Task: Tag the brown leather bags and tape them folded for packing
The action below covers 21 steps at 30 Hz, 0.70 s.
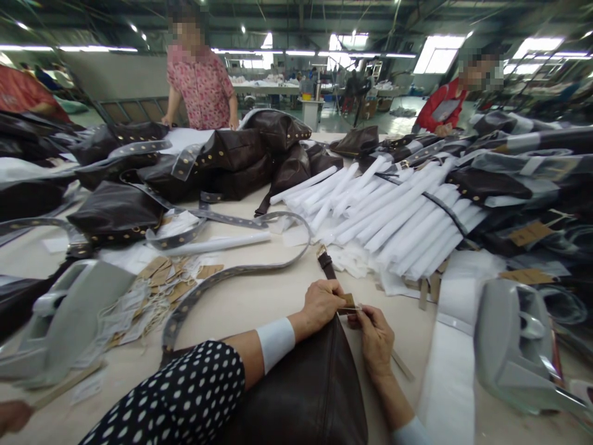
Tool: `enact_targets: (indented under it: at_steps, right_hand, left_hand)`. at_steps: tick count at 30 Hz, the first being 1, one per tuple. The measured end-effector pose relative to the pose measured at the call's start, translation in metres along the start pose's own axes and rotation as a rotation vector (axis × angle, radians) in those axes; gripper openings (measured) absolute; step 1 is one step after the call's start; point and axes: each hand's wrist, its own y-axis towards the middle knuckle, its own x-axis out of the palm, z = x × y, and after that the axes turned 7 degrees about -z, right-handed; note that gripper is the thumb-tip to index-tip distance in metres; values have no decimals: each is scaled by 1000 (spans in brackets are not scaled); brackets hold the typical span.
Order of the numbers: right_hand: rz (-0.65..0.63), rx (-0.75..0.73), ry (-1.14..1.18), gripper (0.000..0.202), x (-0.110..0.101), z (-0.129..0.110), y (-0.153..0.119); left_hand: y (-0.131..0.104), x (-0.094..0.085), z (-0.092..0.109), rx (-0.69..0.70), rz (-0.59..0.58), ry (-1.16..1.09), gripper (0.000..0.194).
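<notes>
**Both hands meet at a brown tag above a dark bag**

From the head view, the left hand [324, 303] pinches a small brown tag [347, 301] in a narrow grip beside the buckled strap [327, 264]. The right hand [377, 337] has its thumb and fingers drawn close together at the tag's other end; whether they grip its edge or a fine cord, I cannot tell. The dark bag [296, 395] lies on the table [259, 293] close to the person, partly under the left forearm, with its narrow top at the hands. Loose tags [160, 272] lie to the left, and white rolls [398, 216] are heaped beyond the hands.

To work well here, I would hold the tag steady and flat with the left fingers, use light fingertip movements on the right, and avoid tugging the strap or creasing the card.

The left forearm reaches diagonally across the bag, palm turned down and fingers bent. The right forearm rises from the lower right, wrist beside the bag, fingers curled inward towards the left hand
</notes>
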Motion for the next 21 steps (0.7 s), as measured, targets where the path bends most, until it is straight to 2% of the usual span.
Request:
enact_targets:
  at_steps: [3,8,11,16,21]
  right_hand:
    - [-5,9,23,36,1,1,0]
    - [-21,5,-31,32,1,1,0]
    - [-42,-36,-90,29,0,1,0]
    - [-82,-96,-155,29,1,2,-4]
    - [-206,-174,-189,28,4,1,-11]
  left_hand:
    - [-1,0,0,37,-7,68,6]
    - [-8,-2,3,221,-31,213,12]
    - [-12,-4,5,279,-30,263,14]
    - [-6,-7,6,280,-19,257,9]
    - [-3,-9,7,238,6,236,16]
